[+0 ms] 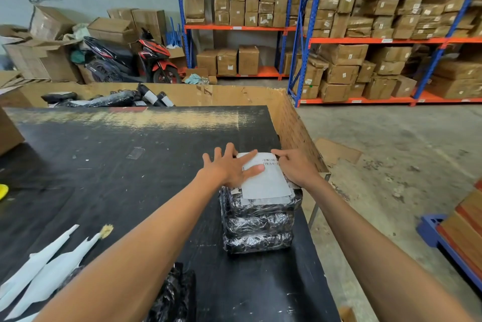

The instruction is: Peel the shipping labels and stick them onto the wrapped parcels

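Note:
A stack of black wrapped parcels (258, 225) stands on the black table (104, 178) near its right edge. A white shipping label (266, 180) lies flat on the top parcel. My left hand (227, 167) presses on the label's left side with spread, straight fingers and the thumb across the paper. My right hand (294, 167) rests on the label's right edge, fingers extended toward the far corner. Another black wrapped parcel (174, 293) lies at the table's near edge, partly hidden by my left arm.
White peeled backing strips (44, 267) lie at the near left of the table. A large cardboard bin (292, 118) behind the table holds several labelled black parcels (117, 98). Shelves of cartons (365, 34) stand beyond, and a blue pallet stack (459, 230) sits at right.

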